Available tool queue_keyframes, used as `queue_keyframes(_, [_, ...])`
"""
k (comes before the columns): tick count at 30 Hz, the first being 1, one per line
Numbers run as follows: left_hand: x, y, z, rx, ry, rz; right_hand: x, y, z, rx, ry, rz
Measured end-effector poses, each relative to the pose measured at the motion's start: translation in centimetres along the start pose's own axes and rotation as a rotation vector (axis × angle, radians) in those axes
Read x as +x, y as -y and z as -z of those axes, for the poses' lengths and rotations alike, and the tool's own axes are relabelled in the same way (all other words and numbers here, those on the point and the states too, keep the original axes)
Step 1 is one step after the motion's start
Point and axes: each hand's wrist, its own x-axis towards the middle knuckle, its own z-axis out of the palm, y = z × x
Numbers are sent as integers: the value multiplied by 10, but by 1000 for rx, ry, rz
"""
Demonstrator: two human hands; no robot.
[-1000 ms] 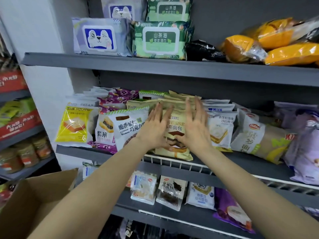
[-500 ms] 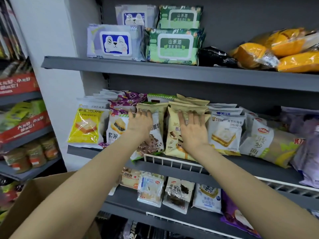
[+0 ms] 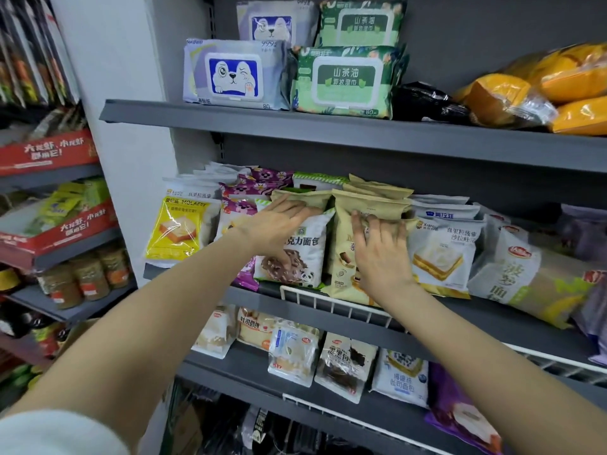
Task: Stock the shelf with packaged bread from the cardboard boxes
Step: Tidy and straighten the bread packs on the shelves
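Observation:
Rows of packaged bread stand on the grey middle shelf. My left hand lies flat across the top of a white chocolate bread pack with a panda, its fingers reaching right to a tan pack behind. My right hand presses bent fingers against the front of a beige bread pack, which leans back on more tan packs. A sliver of the cardboard box shows at the lower left, behind my left arm.
A white wire rail fronts the middle shelf. Yellow toast packs and white sandwich packs flank my hands. Wet-wipe packs and orange bags sit above; more bread packs stand on the shelf below.
My left hand slid left off the beige pack onto the white chocolate pack. The right hand stayed on the beige pack, and its fingers have bent. The packs now stand more upright.

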Motion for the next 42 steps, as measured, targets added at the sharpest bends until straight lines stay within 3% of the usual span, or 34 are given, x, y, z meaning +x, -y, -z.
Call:
queue_keyframes(3, [6,-3,0,131,48,27,4,2,3,70,76,38])
queue_keyframes(8, [19,-14,1,196,86,82,14,10,-3,51,52,62])
queue_keyframes(15, [14,14,-15,168,-4,-36,14,10,-19,-4,-95,0])
queue_keyframes(20, [8,16,-26,189,-137,-35,13,18,-10,-40,-6,-57])
queue_keyframes(24, [-3,20,-35,63,-201,36,14,36,1,-27,64,-13])
queue_keyframes(29, [2,25,-30,-171,-70,154,36,53,10,113,79,-118])
queue_keyframes(31, [5,23,-27,-162,-49,134,41,52,10,153,141,-134])
queue_keyframes(34, [8,18,-26,-129,-65,104,41,51,14,219,92,-178])
queue_keyframes(38, [13,20,-17,-279,-68,136,37,44,21,175,66,-205])
queue_keyframes(42, [24,23,-2,-267,-25,172,51,30,29,231,180,-204])
